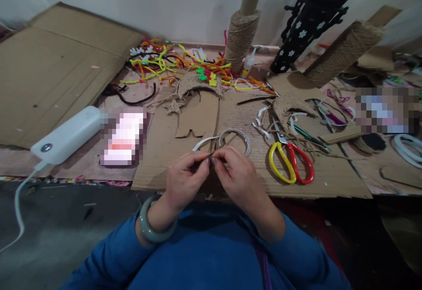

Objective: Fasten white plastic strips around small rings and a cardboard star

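My left hand (186,175) and my right hand (239,171) meet fingertip to fingertip near the front edge of the cardboard sheet. Both pinch something small, thin and dark; its kind is hidden by the fingers. Just beyond them lies a coil of white flat strip (245,138). A cut piece of cardboard (199,114) lies farther back, next to a twine-wrapped crescent (198,85) with green, red and yellow flowers and a small twine star (173,106). Scissors (292,162) with one yellow and one red handle rest right of my right hand.
Left are a white power bank (67,133) with a cable and a lit phone (123,138). Behind stand twine rolls (242,34), a glue bottle (249,63) and a black flowered holder (306,26). Coloured pipe cleaners (158,63) lie heaped. A second twine crescent (290,105) lies right.
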A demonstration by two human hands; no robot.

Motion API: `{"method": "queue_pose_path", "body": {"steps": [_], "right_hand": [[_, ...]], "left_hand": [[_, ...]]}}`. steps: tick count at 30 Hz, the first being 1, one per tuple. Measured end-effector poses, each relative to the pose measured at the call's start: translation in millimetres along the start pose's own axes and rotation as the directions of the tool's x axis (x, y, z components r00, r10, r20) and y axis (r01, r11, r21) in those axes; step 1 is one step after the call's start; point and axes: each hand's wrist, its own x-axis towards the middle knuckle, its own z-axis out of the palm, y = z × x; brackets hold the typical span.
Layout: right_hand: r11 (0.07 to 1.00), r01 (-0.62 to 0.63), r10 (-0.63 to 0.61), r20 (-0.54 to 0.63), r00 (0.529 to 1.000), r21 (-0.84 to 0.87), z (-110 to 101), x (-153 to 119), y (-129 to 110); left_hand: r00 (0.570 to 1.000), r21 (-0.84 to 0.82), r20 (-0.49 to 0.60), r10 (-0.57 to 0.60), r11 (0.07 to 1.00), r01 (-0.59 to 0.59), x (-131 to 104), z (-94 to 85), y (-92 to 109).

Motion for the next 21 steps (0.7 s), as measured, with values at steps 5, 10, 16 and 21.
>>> {"method": "queue_pose_path", "body": {"steps": [5, 10, 16, 21], "right_hand": [[0.999, 0.028, -0.029, -0.027, 0.999, -0.040, 0.9, -0.4, 0.1], [0.995, 0.048, -0.051, -0.040, 0.998, -0.089, 3.1, -0.8, 0.4], [0.990, 0.062, -0.068, -0.047, 0.997, -0.125, 4.7, 0.2, 0.0], [0.995, 0.078, -0.081, -0.049, 0.995, -0.057, 3.9, 0.5, 2.5]], "left_hand": [[0.995, -0.054, 0.029, -0.093, 0.994, 0.094, 0.4, -0.3, -3.1], [0.978, -0.068, 0.032, -0.204, 0.976, 0.206, 1.3, -0.5, -4.5], [0.970, -0.090, 0.009, -0.244, 0.966, 0.244, 2.3, 0.7, -5.4], [0.973, -0.104, 0.006, -0.230, 0.968, 0.229, 2.0, 1.1, -6.9]]}}
